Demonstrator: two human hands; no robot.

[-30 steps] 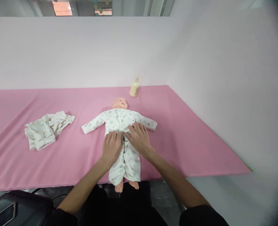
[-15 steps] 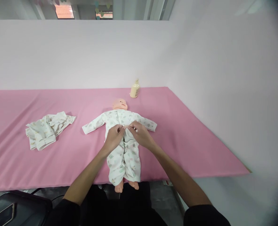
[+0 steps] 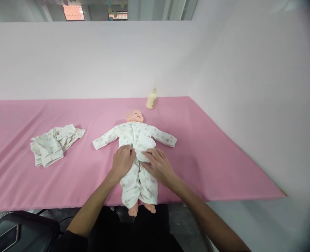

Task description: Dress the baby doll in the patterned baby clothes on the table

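On my feed the doll (image 3: 134, 116) lay face-up on the pink cloth (image 3: 212, 157), head away, bare feet past the near edge, dressed in a printed sleepsuit (image 3: 139, 134). The left hand (image 3: 123, 161) sat curled at the waist, fingertips bunched on the fabric; I couldn't tell whether they nipped a fold. The right hand (image 3: 159, 164) lay flat, fingers spread, beside it. I judged the suit thin, soft and light, likely to slide over hard plastic, best taken at the front opening. A crumpled garment (image 3: 54, 144) lay well left. The cream bottle (image 3: 152, 99) showed no writing I could read.
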